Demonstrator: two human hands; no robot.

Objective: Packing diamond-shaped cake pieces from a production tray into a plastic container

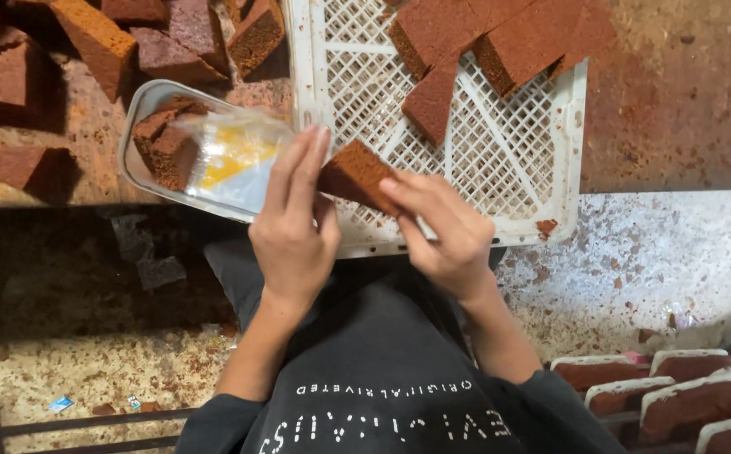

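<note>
My right hand (445,231) pinches a brown wedge of cake (357,175) over the near edge of a white lattice crate (500,160). My left hand (294,227) holds the open end of a clear plastic tray with a yellow-marked wrapper (231,160); its fingers are straight and touch the wedge's left side. The tray (134,126) lies on the worktop and has two cake pieces (166,143) inside at its far end.
More cake slices (483,38) lie in the crate's far part. Loose cake chunks (96,38) are spread on the crumb-covered worktop at the upper left. Packed trays of cake (685,395) are stacked at the lower right on the floor.
</note>
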